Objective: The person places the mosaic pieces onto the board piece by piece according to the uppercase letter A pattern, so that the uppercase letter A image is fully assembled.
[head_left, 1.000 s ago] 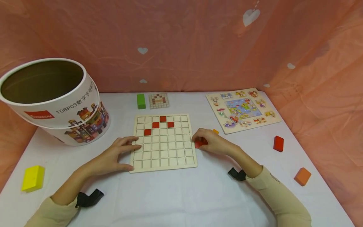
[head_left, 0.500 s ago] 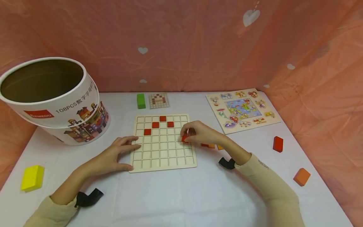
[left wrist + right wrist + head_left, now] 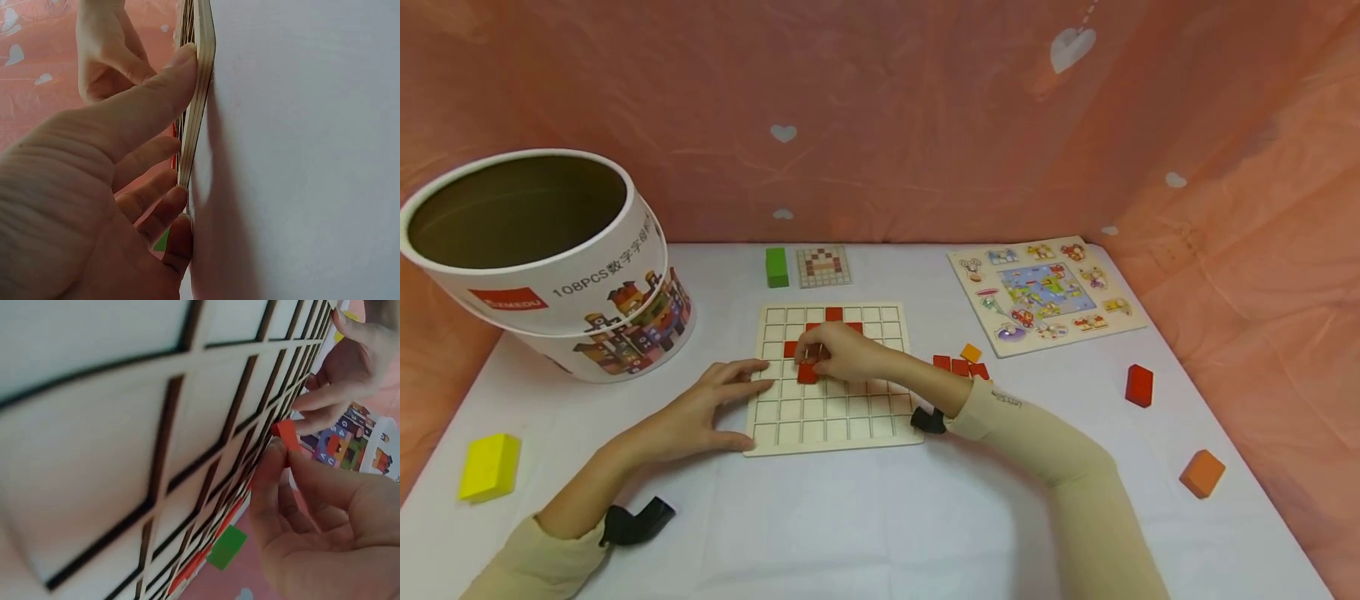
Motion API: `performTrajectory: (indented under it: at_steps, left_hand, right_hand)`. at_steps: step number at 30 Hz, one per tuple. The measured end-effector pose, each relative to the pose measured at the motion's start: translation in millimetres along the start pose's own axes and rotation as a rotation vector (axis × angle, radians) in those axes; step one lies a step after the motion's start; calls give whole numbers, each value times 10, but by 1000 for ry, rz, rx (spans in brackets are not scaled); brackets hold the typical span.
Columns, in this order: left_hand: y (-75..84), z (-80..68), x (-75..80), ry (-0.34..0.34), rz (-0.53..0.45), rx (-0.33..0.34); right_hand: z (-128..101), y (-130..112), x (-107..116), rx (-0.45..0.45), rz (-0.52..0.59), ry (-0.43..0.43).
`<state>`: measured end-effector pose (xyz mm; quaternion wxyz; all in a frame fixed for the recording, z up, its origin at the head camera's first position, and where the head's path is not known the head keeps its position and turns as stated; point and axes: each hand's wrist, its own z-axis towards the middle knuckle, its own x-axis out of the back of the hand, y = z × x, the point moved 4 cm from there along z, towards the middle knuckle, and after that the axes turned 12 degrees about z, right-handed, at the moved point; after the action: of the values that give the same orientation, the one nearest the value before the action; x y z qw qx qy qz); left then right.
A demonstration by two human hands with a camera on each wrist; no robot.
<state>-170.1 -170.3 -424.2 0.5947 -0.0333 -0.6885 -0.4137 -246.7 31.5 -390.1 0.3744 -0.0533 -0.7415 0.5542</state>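
A pale wooden grid board (image 3: 835, 421) lies on the white table, with a few red tiles set in its upper rows (image 3: 833, 314). My right hand (image 3: 835, 350) reaches over the board and pinches a small red square tile (image 3: 807, 373), also the red tile (image 3: 287, 433) in the right wrist view, held over the cells at the board's left middle. My left hand (image 3: 703, 408) lies flat with straight fingers against the board's left edge; its thumb (image 3: 156, 103) presses the board's rim (image 3: 203, 75).
A big round printed tub (image 3: 542, 258) stands at the left. A green block (image 3: 777, 267) and pattern card (image 3: 823, 266) lie behind the board, an animal puzzle (image 3: 1048, 292) at right. Loose red and orange tiles (image 3: 958, 363), a red block (image 3: 1138, 385), orange block (image 3: 1202, 472), yellow block (image 3: 490, 467).
My right hand picked up a red tile beside the board's right edge and carried it left across the board to the left-middle cells. The left hand stayed put.
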Motion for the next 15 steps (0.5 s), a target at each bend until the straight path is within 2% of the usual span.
performTrajectory:
  at_steps: [4,6,8,10,13,15]
  left_hand:
    - [11,-1,12,7,0,-13]
    - [21,-4,19,9,-5,-15]
    - [31,-8,23,9,-4,-11]
    - [39,-11,28,6,-5,-4]
    - [44,-10,37,3,-1,-2]
    - [43,-6,42,-4,-1,2]
  right_hand:
    - [19,-13,-22,-19,21,38]
    - [-14,-30,-28,-8,-26,48]
    - [-77,-68,-44,23,-151,44]
    - [-161,-99,-81,48,-348,17]
    - [-305,-132,-165,78,-636,-64]
    - [-390,-116,-218,74,-743,-129]
